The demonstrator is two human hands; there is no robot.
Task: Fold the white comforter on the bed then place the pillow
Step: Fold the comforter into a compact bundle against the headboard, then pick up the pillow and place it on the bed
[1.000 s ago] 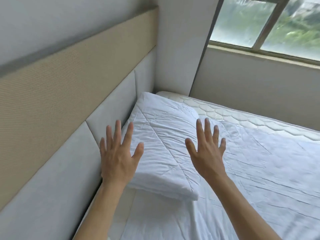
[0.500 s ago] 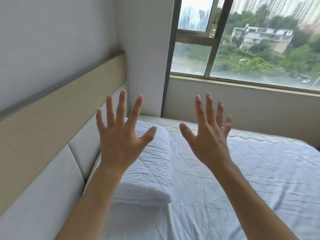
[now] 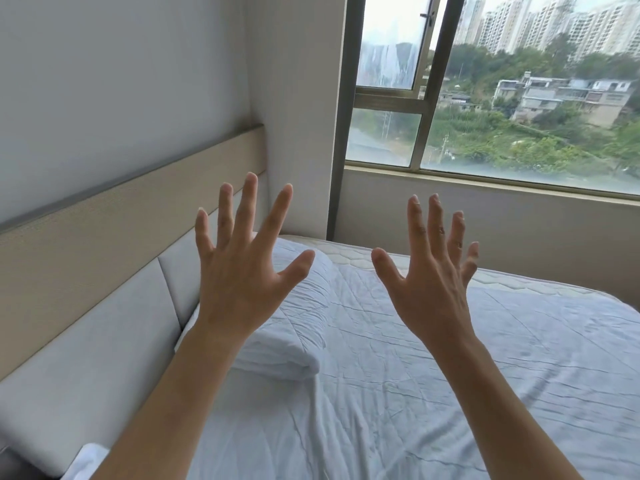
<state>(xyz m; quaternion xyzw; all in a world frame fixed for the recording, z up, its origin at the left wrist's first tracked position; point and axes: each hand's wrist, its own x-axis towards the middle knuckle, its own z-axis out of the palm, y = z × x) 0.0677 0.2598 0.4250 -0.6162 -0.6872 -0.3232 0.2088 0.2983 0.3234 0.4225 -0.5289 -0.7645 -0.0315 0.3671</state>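
Observation:
A folded white quilted comforter point(image 3: 304, 306) lies on the bed against the padded headboard, partly hidden behind my left hand. My left hand point(image 3: 242, 271) is raised in the air in front of it, fingers spread and straight, holding nothing. My right hand point(image 3: 433, 285) is raised beside it over the white sheet point(image 3: 450, 393), fingers also spread, holding nothing. Neither hand touches the bedding. A bit of white fabric point(image 3: 86, 459) shows at the bottom left edge; I cannot tell whether it is the pillow.
The grey and beige headboard point(image 3: 104, 289) runs along the left. A bare strip of quilted mattress point(image 3: 381, 254) shows at the far side, under the wall and a large window point(image 3: 519, 98). A white pillar point(image 3: 294, 116) stands in the corner.
Both hands have lifted up off the folded comforter and spread in the air. The view has tilted upward, showing more of the window and less of the bed.

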